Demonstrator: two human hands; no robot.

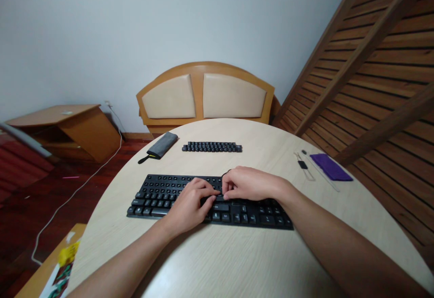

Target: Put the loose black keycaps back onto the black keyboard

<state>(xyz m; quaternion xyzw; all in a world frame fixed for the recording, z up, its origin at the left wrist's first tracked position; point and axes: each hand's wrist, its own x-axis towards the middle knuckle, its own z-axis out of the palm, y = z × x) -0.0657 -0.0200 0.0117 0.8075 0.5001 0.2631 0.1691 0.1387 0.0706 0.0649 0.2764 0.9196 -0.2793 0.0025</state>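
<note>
A black keyboard (159, 197) lies on the table in front of me. Its upper left rows show bare key sockets, while the lower rows and the right end carry keycaps. My left hand (191, 201) rests over its middle, with thumb and index finger apart and fingertips touching the keys. Close beside them, my right hand (242, 184) is curled closed at the keyboard. A thin dark edge shows above its fingers; what it grips is hidden. Behind the keyboard, loose black keycaps (212, 147) stand lined up in rows.
The round table (264, 262) holds a grey pouch (163, 145) at left. At right lie a purple cloth (330, 167), a thin rod (320, 170) and a wire tool with a black middle (302, 165). A headboard (200, 90) and slatted wooden panel (383, 76) stand beyond.
</note>
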